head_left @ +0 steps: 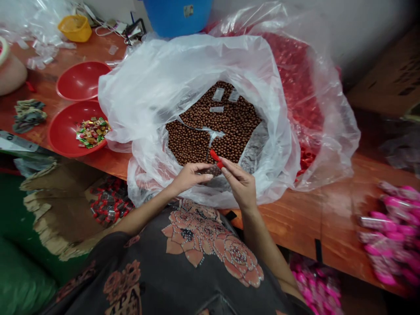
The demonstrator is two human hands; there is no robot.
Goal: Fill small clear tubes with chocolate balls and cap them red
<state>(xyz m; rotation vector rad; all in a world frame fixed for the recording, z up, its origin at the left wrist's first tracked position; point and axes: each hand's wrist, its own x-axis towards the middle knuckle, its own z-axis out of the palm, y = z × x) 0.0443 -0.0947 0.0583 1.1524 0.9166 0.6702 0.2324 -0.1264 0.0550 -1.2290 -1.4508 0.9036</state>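
Note:
My left hand [193,177] is closed around a small clear tube [215,170] that looks filled with brown balls. At the tube's end, my right hand [241,181] pinches a red plastic cap [215,155]; whether the cap is seated on the tube I cannot tell. Both hands are over the near rim of a large clear plastic bag [138,96], rolled open. Inside it lies a mass of small brown chocolate-like balls [197,146]. Several clear empty tubes [218,94] and a strip of clear plastic [215,133] rest on the balls.
On the left stand two red bowls [61,138], one with wrapped sweets [93,131]. Behind the bag is a blue tub [179,17]; to its right, a bag of red caps [305,87]. Pink-capped tubes [393,232] lie at right. A carton [54,214] below holds red-capped tubes.

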